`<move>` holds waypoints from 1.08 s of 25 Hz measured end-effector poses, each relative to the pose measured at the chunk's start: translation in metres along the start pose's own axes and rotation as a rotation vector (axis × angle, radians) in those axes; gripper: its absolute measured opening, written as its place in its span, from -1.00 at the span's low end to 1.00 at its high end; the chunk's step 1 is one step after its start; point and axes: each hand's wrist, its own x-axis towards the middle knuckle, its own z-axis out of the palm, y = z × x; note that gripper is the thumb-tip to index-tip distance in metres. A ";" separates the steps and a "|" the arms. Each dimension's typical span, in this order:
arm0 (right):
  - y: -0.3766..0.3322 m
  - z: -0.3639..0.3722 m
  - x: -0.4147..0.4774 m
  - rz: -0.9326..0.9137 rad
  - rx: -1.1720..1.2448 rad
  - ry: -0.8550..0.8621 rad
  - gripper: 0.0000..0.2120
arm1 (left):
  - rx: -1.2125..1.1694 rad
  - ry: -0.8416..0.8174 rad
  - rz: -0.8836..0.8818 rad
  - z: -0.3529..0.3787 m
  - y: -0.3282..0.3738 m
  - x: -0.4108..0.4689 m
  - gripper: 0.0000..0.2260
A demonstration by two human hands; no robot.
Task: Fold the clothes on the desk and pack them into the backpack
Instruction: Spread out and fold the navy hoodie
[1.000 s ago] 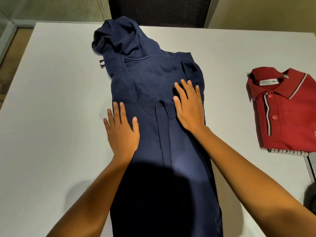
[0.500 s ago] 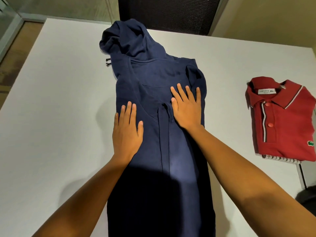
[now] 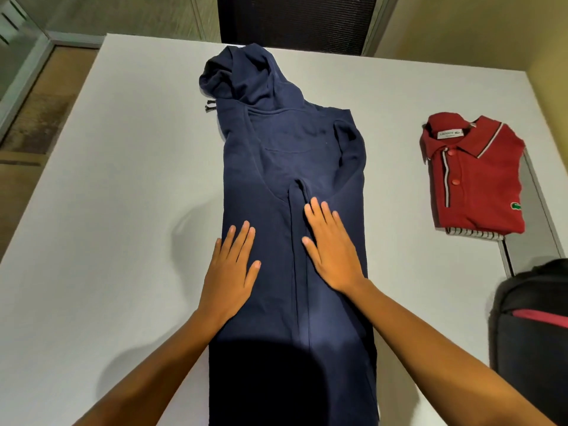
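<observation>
A navy blue hoodie lies lengthwise on the white desk, its sleeves folded in over the body and its hood toward the far edge. My left hand lies flat, fingers together, on the hoodie's left half. My right hand presses flat on the right half beside the central fold. Neither hand holds anything. A folded red polo shirt lies on the desk to the right. A black backpack with a red stripe stands at the right edge, partly cut off.
Under the red polo lies a striped white garment, only its edge showing. A dark chair back stands beyond the far edge of the desk. Floor shows to the left of the desk.
Both hands have slid down the hoodie toward me, from chest level to the middle, still flat on the cloth. The view has tilted so more of the desk and the backpack show.
</observation>
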 end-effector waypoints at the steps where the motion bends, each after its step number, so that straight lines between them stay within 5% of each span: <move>1: -0.005 0.001 -0.017 -0.036 -0.049 -0.027 -0.47 | 0.005 -0.017 0.020 0.000 -0.001 -0.019 -0.45; 5: -0.017 0.000 -0.084 -0.119 -0.139 -0.101 -0.50 | 0.022 -0.048 0.076 -0.002 -0.001 -0.092 -0.46; 12: 0.003 -0.021 -0.195 -0.158 0.113 -0.157 -0.53 | -0.109 -0.091 0.144 -0.011 -0.022 -0.176 -0.54; 19: 0.024 -0.028 -0.249 -0.147 0.241 -0.183 -0.26 | -0.109 -0.130 0.263 -0.019 -0.042 -0.190 -0.56; 25: 0.016 -0.023 -0.247 -0.103 0.379 0.011 -0.66 | -0.069 -0.079 0.288 -0.016 -0.041 -0.182 -0.43; 27: 0.013 -0.021 -0.246 -0.044 0.419 0.070 -0.73 | -0.116 -0.014 0.229 -0.012 -0.035 -0.183 -0.55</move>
